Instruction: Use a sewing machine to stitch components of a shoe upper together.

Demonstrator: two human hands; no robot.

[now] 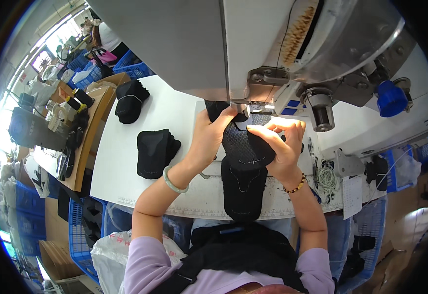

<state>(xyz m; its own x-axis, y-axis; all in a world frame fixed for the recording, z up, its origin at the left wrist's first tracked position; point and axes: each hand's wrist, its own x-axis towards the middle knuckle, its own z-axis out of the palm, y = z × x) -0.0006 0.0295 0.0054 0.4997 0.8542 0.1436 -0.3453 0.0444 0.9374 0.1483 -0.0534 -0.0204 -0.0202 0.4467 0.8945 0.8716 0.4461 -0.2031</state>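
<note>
Lilac sleeves frame my view; my left hand (209, 134) and right hand (280, 142) each have a grip pinching the black mesh shoe piece (246, 147) under the sewing machine (272, 59). Stitching looks midway; two black stacks (155, 153) wait on the table (125, 147).

Daylight is pouring through windows (44, 59) at far left, blue crates (82, 230) are standing on the floor beside the white bench (125, 147)

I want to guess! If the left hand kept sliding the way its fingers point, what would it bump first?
Probably the sewing machine's presser foot: the left hand points up along the black mesh piece toward it. Depth is unclear.
</note>
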